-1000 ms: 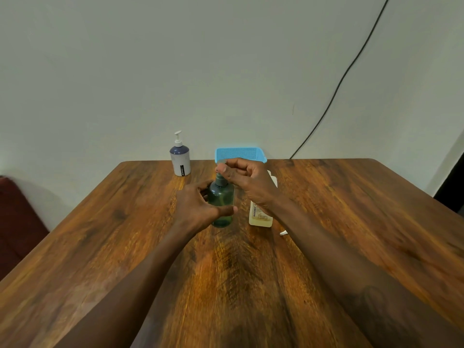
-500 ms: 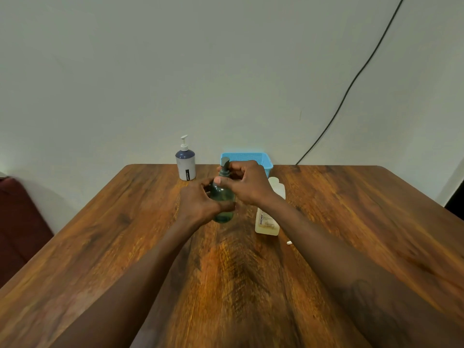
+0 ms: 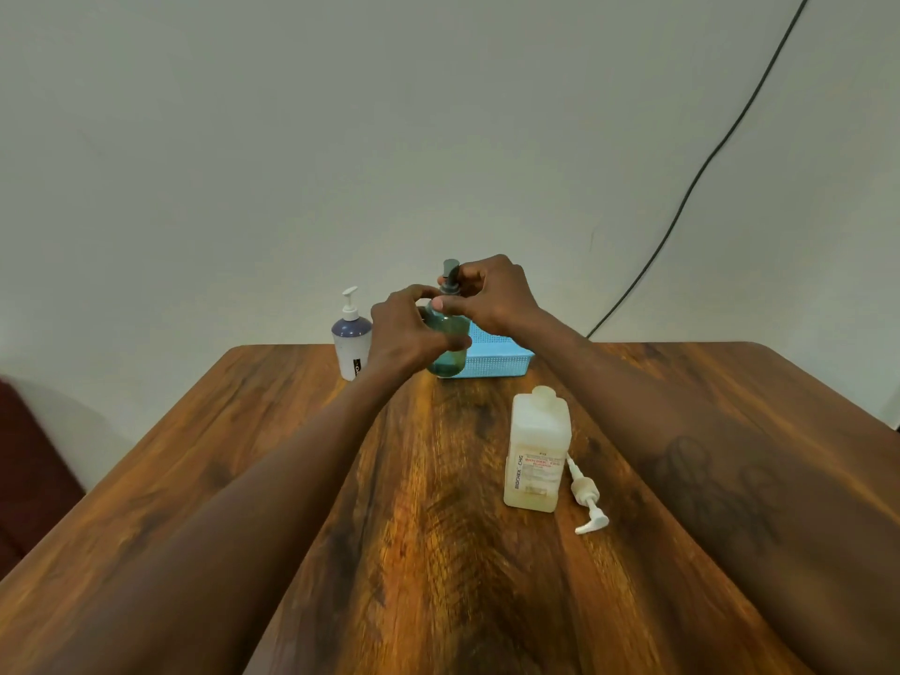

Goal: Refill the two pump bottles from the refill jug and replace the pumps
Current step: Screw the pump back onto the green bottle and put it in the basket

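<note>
My left hand [image 3: 406,333] is wrapped around the body of a clear green pump bottle [image 3: 450,345], held lifted over the far middle of the table. My right hand [image 3: 492,294] pinches the collar of its grey pump [image 3: 450,274] at the bottle's neck. A white bottle with a purple shoulder and white pump [image 3: 351,341] stands at the far edge, left of my hands. The pale square refill jug [image 3: 535,450] stands uncapped to the right of centre. A loose white pump [image 3: 587,499] lies on the table beside the jug.
A blue mesh basket [image 3: 496,360] sits at the far edge behind the green bottle. The wooden table [image 3: 438,528] meets a plain wall. A black cable [image 3: 706,163] runs down the wall at right. A dark red seat [image 3: 29,460] is at left.
Both hands have lifted the green bottle up and away from me toward the basket. The camera view has tilted, so the jug and the loose white pump now show fully.
</note>
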{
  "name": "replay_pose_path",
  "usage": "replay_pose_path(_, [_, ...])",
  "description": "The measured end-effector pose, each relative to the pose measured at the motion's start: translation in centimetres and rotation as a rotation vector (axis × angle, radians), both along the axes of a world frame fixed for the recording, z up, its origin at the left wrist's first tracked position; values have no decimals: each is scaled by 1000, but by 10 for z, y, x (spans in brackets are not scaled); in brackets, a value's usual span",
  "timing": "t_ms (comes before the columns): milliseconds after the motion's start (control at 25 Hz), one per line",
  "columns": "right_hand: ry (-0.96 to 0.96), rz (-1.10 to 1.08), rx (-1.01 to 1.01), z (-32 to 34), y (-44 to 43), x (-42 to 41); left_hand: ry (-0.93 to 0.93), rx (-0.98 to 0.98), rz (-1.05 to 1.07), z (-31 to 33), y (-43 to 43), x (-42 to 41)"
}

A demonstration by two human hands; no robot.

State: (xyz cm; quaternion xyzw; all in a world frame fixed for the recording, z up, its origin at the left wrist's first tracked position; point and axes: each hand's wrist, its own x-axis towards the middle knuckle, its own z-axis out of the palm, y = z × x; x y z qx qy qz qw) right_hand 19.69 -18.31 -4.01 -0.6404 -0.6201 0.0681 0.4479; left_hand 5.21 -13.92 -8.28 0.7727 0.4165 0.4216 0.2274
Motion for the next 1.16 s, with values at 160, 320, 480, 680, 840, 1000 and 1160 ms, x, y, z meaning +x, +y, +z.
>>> replay_pose_path(160, [-12,-73,44,-1,29,26,-85,-68,-23,2,24,26])
replay_pose_path(320, [32,-72,59,-9,60,40,-103,-138,28,2,47,42])
replay_pose_path(480, [7,-42,70,-24,83,44,-142,-134,101,-7,64,52])
replay_pose_path(680, [36,-34,31,-46,100,52,-140,-161,119,-24,74,60])
replay_pose_path(840, [76,-64,20,-52,108,60,-129,-137,106,-33,81,67])
replay_pose_path(1000, [72,-71,-8,-56,115,64,-95,-147,119,-32,89,72])
replay_pose_path(1160, [-8,-83,-90,-70,124,64,-36,-165,124,-47,93,68])
